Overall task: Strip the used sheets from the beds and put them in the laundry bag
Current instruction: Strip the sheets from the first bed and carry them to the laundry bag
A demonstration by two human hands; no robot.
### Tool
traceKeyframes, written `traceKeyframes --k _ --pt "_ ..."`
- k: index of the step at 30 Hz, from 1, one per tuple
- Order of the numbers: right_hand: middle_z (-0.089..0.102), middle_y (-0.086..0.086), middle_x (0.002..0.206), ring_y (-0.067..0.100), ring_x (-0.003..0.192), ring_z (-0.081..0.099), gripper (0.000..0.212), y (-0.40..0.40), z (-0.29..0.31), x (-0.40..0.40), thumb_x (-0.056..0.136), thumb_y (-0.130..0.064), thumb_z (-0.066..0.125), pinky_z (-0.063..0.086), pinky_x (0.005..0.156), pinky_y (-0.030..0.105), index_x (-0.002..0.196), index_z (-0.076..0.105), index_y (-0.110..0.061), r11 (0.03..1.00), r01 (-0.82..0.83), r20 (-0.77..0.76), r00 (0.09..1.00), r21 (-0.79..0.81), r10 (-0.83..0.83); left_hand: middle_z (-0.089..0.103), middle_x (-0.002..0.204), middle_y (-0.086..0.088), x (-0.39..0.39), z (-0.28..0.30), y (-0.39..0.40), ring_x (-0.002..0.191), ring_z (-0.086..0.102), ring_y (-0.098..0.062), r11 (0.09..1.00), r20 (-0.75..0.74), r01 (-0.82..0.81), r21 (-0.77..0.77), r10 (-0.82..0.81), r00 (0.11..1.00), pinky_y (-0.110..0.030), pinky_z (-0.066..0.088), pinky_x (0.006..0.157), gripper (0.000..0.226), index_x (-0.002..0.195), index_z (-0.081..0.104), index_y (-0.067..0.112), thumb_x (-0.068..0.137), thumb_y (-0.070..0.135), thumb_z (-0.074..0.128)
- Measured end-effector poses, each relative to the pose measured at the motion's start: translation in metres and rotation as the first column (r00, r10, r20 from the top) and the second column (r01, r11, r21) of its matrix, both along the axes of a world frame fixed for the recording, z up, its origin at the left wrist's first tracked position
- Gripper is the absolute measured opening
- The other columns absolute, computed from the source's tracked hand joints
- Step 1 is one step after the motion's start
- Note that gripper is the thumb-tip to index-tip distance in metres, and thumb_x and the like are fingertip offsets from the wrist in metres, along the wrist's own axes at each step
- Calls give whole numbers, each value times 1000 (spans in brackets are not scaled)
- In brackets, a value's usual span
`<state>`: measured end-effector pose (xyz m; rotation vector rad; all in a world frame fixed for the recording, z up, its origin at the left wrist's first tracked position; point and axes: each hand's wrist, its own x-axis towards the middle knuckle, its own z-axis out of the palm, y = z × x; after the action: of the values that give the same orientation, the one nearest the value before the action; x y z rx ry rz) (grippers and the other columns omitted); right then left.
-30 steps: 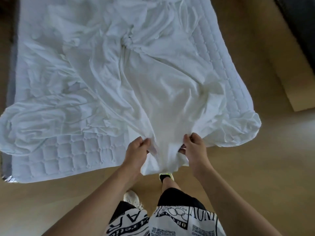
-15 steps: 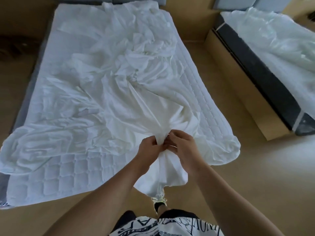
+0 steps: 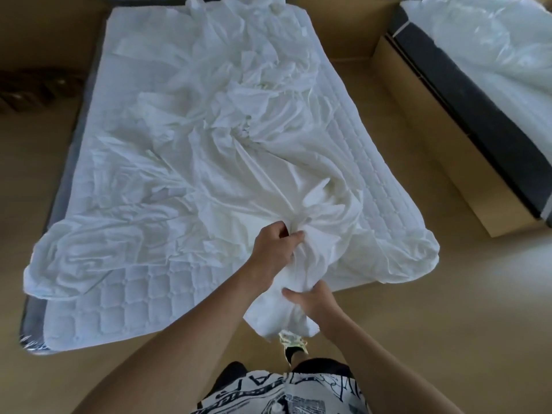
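My left hand (image 3: pixel 273 248) grips bunched white sheet (image 3: pixel 209 150), fingers curled tight. My right hand (image 3: pixel 313 300) grips the gathered tail just below that grip. Rest of sheet spreads beyond the grip over the mattress (image 3: pixel 98 306).

Left hand (image 3: pixel 276 249) reaches ahead, fingers curled — right hand (image 3: pixel 313 300) clenched nearer the body.

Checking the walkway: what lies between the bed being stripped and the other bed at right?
In the head view, only bare tan floor lies between the near bed and the second bed.
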<state>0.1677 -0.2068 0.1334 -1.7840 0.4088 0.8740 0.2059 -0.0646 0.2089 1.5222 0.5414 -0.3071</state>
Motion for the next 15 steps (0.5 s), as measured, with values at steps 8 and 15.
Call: traceKeyframes --k 8,15 --pt "68 26 129 44 121 65 45 -12 34 20 90 -8 73 48 110 57 132 63 4 780 387 -235 922 492 -309 47 151 8 -44 -60 45 141 45 -19 894 -192 234 383 -171 966 -46 42 114 102 151 41 41 65 92 61" --pt "76 20 114 35 105 74 32 4 77 47 96 -23 72 58 95 46 116 71 2 887 310 -151 950 342 -273 74 122 -13 -63 -43 31 113 71 -32 909 -257 -28 -417 -88 962 -48 54 102 47 130 68 10 89 30 80"
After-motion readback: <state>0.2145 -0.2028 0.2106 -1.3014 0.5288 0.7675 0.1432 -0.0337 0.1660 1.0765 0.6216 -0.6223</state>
